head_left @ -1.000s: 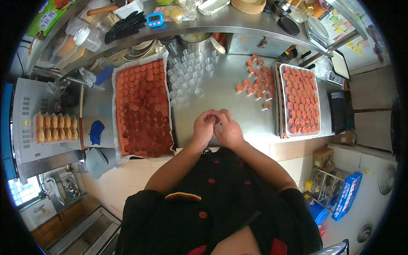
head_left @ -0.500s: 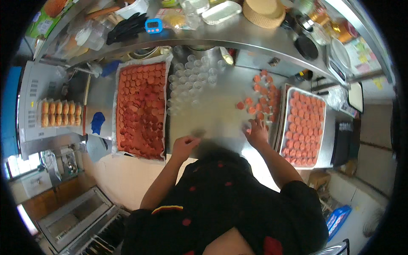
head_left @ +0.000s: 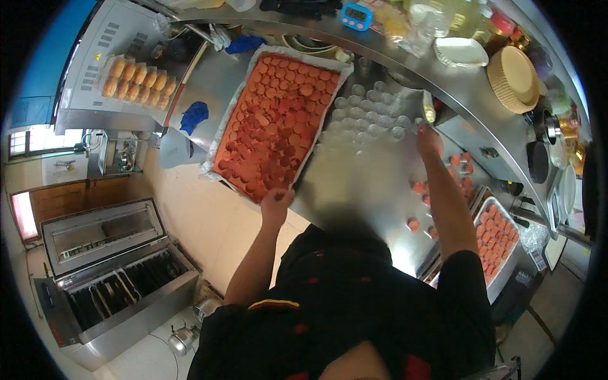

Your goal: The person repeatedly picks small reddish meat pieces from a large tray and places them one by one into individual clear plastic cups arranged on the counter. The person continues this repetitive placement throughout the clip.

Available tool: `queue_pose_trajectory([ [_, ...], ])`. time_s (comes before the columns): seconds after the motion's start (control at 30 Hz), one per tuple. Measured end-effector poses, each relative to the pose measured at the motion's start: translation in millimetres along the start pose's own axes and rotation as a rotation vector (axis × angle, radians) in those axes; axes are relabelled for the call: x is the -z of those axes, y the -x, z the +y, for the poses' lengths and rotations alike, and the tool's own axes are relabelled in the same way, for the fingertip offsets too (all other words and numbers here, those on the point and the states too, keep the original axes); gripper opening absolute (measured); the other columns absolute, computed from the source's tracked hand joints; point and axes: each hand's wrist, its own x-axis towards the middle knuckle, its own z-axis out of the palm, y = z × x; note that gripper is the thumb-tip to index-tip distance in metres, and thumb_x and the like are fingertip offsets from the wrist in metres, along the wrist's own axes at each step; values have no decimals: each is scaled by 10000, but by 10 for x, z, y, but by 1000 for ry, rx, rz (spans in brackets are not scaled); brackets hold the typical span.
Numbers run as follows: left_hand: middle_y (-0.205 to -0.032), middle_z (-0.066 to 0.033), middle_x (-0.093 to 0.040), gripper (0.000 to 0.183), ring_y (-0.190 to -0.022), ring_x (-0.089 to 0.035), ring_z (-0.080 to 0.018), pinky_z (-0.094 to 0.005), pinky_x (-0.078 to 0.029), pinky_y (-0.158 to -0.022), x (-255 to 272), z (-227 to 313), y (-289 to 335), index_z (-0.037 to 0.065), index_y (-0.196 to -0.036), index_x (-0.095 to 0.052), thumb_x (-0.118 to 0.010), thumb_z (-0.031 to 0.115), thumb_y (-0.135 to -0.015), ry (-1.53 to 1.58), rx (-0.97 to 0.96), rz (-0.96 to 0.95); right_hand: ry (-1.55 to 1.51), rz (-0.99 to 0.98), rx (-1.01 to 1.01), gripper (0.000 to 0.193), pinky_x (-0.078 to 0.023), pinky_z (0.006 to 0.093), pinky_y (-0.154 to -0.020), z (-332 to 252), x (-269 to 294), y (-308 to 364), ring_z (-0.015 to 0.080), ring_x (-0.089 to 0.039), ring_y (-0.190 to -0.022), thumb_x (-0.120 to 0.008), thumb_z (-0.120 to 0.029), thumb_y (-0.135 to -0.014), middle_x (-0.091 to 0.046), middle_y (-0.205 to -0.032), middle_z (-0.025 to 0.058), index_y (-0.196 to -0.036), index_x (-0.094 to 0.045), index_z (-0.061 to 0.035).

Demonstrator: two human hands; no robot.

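A large red sheet cake (head_left: pixel 272 120), cut into many round pieces, lies on white paper at the left of the metal table. My left hand (head_left: pixel 275 208) is at its near right corner, fingers drawn together; whatever they pinch is too small to make out. Out to the right, beyond the group of clear plastic cups (head_left: pixel 367 117), reaches my right hand (head_left: pixel 429 140). Its fingers are closed around what looks like another clear cup (head_left: pixel 420 123). Loose red cake rounds (head_left: pixel 418 188) lie on the table below my right forearm, which hides some of them.
A tray (head_left: pixel 496 237) of red rounds stands at the right. Along the far side runs a metal shelf (head_left: pixel 405 60) with a blue timer (head_left: pixel 356 17) and a stack of paper liners (head_left: pixel 513 79). Blue cloth (head_left: pixel 194 118) and packaged buns (head_left: pixel 138 82) are at the left. An open chest freezer (head_left: pixel 120 272) stands behind left.
The view has turned toward the left. My left hand has moved to the cake sheet's near corner. My right hand has gone from the loose rounds to the far end of the cups.
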Motion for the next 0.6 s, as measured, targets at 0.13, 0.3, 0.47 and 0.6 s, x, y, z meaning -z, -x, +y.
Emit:
queue_pose_trajectory([
  [0.13, -1046, -196, -745, 338, -954, -727, -328, -445, -569, -827, 150, -13, -923, 64, -1130, -742, -681, 364, -987, -48, -129, 196, -215, 284, 366, 199, -547, 495, -981, 196, -35, 994, 441, -664, -1159, -669, -263, -988, -701, -1270, 224, -1110, -689, -107],
  [0.3, -1083, -179, -747, 387, -1047, -711, -362, -485, -574, -882, 133, -246, -2126, 97, -1191, -738, -697, 406, -962, -285, -91, 303, -558, 105, 330, 176, -589, 371, -921, -43, 0, 2676, 282, -679, -1130, -761, -69, -898, -677, -1240, 161, -1040, -661, -39],
  [0.47, -1123, -161, -716, 407, -1119, -671, -365, -482, -553, -942, 74, -4, -2420, 113, -1255, -684, -740, 365, -940, -365, -24, 165, -930, 103, 232, 562, -565, 406, -982, -571, -175, 3485, 256, -614, -1226, -730, 103, -848, -475, -1244, 74, -1270, -423, -104],
  [0.6, -1124, -115, -701, 432, -1095, -672, -286, -452, -555, -932, 257, 164, -2235, 93, -1306, -638, -754, 284, -935, 5, -11, 145, -997, 95, 175, 580, -606, 375, -889, -1266, -52, 3590, 271, -592, -1284, -702, 113, -852, -472, -1300, 85, -1313, -420, -98],
])
